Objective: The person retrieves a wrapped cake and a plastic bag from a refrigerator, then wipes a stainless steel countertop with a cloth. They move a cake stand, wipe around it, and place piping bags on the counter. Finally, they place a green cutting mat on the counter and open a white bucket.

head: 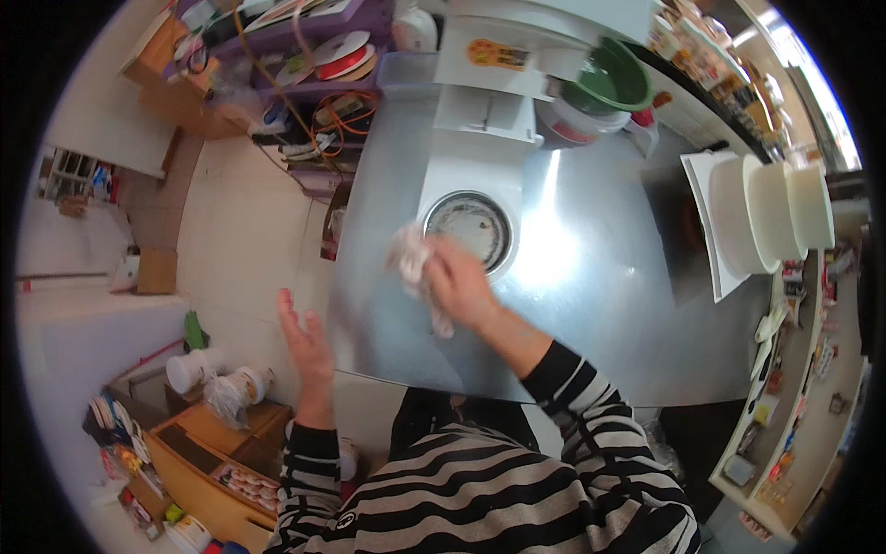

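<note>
Crumpled in my right hand [457,280] is a pale, pinkish cloth [413,260], slightly blurred, with one end hanging down towards me. The hand is over the stainless steel table [588,332], just at the near left side of a white appliance's base. A round metal pan or plate [477,225] with dark residue is set in that base. My left hand [308,343] is raised beyond the table's left edge, fingers apart, holding nothing.
The white appliance [484,104] stands at the table's back. A green basin [619,79] rests on a white tub beside it. White round forms [747,215] stand at the right. Purple shelves [360,21] with ribbon spools are at the back left; white buckets [190,370] stand at the lower left.
</note>
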{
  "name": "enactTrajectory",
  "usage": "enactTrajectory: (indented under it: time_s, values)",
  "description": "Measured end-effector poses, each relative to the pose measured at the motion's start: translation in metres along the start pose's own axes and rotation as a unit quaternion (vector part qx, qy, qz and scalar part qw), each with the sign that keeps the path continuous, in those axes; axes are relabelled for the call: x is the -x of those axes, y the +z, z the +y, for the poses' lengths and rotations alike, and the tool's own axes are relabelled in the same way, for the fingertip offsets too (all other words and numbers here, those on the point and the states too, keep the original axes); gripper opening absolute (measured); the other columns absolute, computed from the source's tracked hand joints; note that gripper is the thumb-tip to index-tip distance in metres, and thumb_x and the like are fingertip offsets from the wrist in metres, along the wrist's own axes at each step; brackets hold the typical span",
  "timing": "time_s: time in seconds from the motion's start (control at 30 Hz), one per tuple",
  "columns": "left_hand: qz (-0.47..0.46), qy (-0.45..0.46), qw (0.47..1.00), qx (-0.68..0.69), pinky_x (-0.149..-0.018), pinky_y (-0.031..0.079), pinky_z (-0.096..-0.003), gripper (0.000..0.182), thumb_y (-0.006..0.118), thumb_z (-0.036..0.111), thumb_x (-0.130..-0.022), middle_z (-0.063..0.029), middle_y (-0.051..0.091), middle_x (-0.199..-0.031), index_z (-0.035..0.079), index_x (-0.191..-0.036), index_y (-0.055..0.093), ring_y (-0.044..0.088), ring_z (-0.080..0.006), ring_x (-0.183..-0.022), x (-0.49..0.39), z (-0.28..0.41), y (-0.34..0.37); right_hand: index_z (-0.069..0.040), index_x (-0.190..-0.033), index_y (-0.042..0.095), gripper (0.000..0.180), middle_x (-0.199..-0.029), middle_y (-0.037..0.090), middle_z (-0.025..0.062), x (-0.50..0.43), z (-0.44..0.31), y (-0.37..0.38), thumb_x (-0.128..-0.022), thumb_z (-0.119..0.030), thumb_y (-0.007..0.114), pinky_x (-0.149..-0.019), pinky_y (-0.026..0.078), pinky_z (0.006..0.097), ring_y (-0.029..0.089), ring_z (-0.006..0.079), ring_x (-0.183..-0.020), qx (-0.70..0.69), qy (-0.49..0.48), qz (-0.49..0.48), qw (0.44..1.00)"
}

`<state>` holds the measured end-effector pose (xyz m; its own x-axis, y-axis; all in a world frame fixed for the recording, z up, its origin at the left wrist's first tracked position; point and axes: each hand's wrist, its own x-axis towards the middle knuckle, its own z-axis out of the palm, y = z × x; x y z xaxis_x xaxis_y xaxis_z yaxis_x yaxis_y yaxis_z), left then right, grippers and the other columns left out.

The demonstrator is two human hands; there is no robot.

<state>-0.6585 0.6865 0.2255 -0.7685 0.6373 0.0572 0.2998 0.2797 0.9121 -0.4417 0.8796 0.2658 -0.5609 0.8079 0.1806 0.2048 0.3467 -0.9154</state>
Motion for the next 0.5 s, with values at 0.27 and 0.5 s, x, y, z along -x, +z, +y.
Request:
enactTrajectory:
  time_s: [0.27,0.5]
  values:
    - [-0.099,0.129,0.943,-0.291,-0.120,0.019,-0.0556,0.068,0.062,0.025,-0.093,-0.0266,0.034,-0.155,-0.001,-0.150,0.035,0.030,-0.0453,-0.144,0.046,-0.050,0.048,-0.002,-0.117,0.065,0.030,-0.130,0.060,0.0203,-0.127,0.096,0.035,-0.089,-0.010,0.058,-0.103,0.041,0.0526,0.054,0.0386,-0.125,0.341,-0.230,-0.119,0.904]
    - [-0.113,0.115,0.948,-0.275,-0.120,0.020,-0.0559,0.071,0.063,0.028,-0.090,-0.0248,0.035,-0.155,0.000,-0.150,0.037,0.031,-0.0443,-0.144,0.045,-0.050,0.047,0.002,-0.111,0.064,0.030,-0.126,0.062,0.0157,0.037,0.061,0.021,-0.086,-0.015,0.062,-0.112,0.037,0.0483,0.051,0.0318,-0.131,0.342,-0.229,-0.289,0.865]
